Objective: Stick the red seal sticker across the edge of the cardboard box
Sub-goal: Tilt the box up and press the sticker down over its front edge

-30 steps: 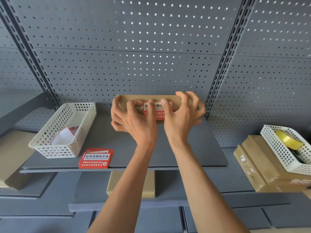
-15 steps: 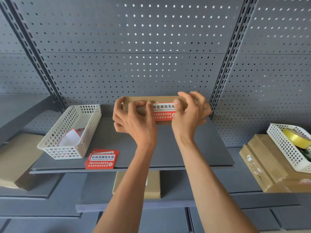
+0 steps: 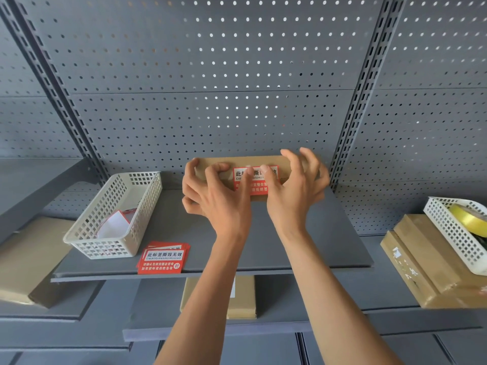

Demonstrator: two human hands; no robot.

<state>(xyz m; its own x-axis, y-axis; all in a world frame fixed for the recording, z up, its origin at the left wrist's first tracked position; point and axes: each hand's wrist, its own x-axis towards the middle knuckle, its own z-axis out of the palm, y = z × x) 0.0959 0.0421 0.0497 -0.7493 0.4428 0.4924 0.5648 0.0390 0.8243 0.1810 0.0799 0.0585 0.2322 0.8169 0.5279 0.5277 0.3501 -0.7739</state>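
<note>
A flat brown cardboard box (image 3: 238, 161) lies at the back of the grey shelf (image 3: 316, 246), against the pegboard. A red seal sticker (image 3: 259, 184) with white and red print sits folded over its near edge, covering part of the top and the front face. My left hand (image 3: 216, 198) holds the box's left end, thumb pressing on the sticker's left part. My right hand (image 3: 295, 191) grips the right end, its thumb on the sticker's upper right. Both hands hide the box's ends and part of the sticker.
A stack of spare red stickers (image 3: 162, 259) lies at the shelf's front edge, beside a white perforated basket (image 3: 87, 233) holding paper. Lower right are cardboard boxes (image 3: 421, 264) under a white basket (image 3: 453, 233) with a yellow tape roll (image 3: 467, 219). Another box (image 3: 242, 299) sits on the shelf below.
My thumbs slid apart along the sticker half a second ago, then came back together over its middle. The box stays in place; the camera view has shifted slightly.
</note>
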